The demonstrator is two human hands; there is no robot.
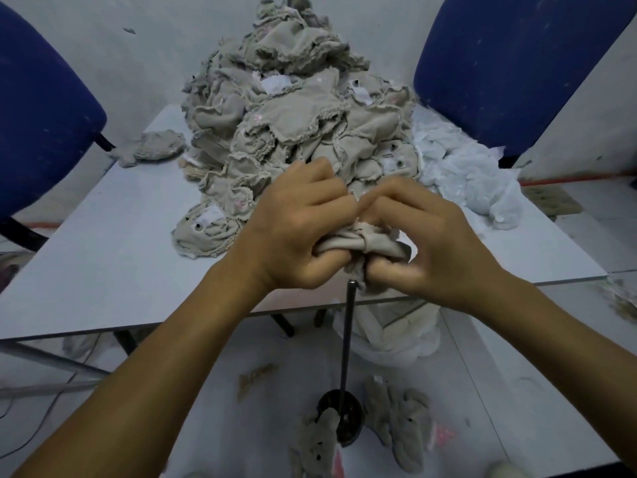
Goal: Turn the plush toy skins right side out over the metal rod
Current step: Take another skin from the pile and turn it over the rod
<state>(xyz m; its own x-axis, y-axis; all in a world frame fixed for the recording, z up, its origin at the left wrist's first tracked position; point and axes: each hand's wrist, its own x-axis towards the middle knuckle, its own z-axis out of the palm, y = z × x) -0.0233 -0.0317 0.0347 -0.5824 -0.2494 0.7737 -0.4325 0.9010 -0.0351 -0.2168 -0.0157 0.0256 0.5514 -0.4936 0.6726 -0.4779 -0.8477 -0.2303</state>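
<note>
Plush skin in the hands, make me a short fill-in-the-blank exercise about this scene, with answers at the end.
1. Both hands, left and right, grip one bunched beige skin just above the top of the metal ____.
2. The rod stands upright in a round black ____ on the floor.
3. The big pile of skins lies on the ____.
4. The chairs on either side of the table are ____ in colour.

Missing words: rod; base; table; blue

Bare forearms (144, 374) (no sleeves); ringless fingers (310, 188)
</note>
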